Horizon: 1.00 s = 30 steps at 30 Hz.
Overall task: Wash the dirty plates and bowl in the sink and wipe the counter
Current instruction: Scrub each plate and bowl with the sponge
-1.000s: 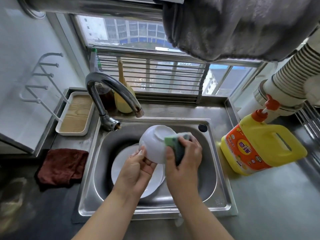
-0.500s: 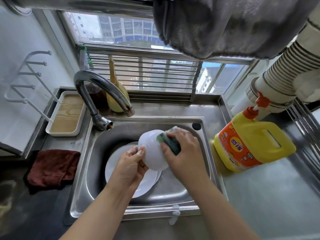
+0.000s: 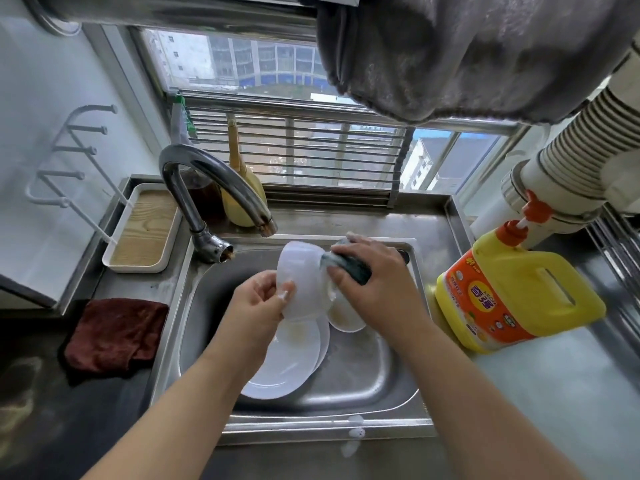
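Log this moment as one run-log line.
step: scrub bowl | left hand: holds bowl | right hand: sponge on bowl | plates: in sink

You get soft daylight from the window [image 3: 277, 109] ahead — the steel sink [image 3: 391, 372] shows pale glare, the table's lower left corner falls dim. Wide-angle bending curves the edges, and the hanging grey cloth [image 3: 485, 53] overhead looks slightly blurred.
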{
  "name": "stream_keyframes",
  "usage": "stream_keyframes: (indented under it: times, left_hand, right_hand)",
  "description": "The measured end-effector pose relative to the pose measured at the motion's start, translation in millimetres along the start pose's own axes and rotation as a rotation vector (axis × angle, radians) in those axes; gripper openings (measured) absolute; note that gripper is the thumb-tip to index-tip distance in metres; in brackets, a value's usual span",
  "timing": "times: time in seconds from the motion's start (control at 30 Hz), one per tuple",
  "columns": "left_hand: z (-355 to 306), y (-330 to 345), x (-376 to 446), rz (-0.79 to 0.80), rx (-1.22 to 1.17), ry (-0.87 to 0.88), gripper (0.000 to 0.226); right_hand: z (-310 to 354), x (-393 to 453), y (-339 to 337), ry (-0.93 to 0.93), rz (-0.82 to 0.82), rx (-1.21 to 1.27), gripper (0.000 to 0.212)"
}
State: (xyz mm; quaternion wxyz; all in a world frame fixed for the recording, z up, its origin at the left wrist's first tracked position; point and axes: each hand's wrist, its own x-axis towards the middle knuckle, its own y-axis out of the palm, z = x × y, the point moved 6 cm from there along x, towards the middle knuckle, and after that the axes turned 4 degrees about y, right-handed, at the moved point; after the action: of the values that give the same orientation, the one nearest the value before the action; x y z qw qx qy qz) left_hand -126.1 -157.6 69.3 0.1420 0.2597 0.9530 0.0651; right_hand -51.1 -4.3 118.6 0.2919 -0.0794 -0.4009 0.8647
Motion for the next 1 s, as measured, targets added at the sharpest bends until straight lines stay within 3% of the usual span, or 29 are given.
stream_keyframes:
  times: [0.1, 0.2, 0.27, 0.37, 0.5, 0.57, 0.7, 0.77, 0.83, 0.9, 1.0]
  left_hand:
    - [-10.1, 12.0, -0.3, 0.123, 0.183, 0.083, 0.015]
    - [-5.0, 26.6, -9.9, 0.221, 0.238, 0.126, 0.014]
    - [-2.0, 26.8, -13.9, 0.233, 0.218, 0.146, 0.012]
    - [-0.2, 23.1, -16.8, 0.230, 0.181, 0.134, 0.012]
    - [2.7, 23.8, -17.9, 0.243, 0.163, 0.109, 0.014]
    - [5.5, 23.8, -19.6, 0.245, 0.125, 0.096, 0.015]
    - [3.5, 15.2, -18.0, 0.200, 0.012, 0.097, 0.006]
    - [3.7, 9.7, -12.1, 0.175, -0.177, 0.051, 0.007]
    - [6.4, 12.1, -8.5, 0.185, -0.424, -0.017, 0.022]
    - [12.5, 16.2, -10.4, 0.204, -0.530, -0.060, 0.035]
    - [21.7, 16.8, -17.2, 0.241, -0.526, -0.130, 0.037]
  right_hand:
    - [6.8, -5.8, -7.8, 0.028, -0.034, 0.113, 0.036]
    - [22.0, -10.4, 10.5, -0.095, -0.016, -0.069, 0.043]
    - [5.9, 6.1, 17.0, 0.041, 0.027, -0.037, 0.037]
    - [-25.7, 15.2, 15.2, 0.316, 0.079, 0.246, 0.024]
    - [13.8, -20.1, 17.9, 0.002, 0.012, 0.013, 0.039]
    - [18.3, -12.9, 22.3, -0.005, 0.035, -0.032, 0.035]
    - [-34.0, 14.5, 21.7, 0.537, 0.165, 0.448, 0.016]
    - [-52.8, -5.0, 41.3, 0.765, 0.225, 0.856, 0.025]
    - [-54.0, -31.5, 65.3, 0.917, 0.257, 1.328, 0.035]
    - [-51.6, -46.2, 77.7, 0.965, 0.209, 1.623, 0.042]
    - [-52.8, -47.7, 76.7, 0.896, 0.109, 1.696, 0.040]
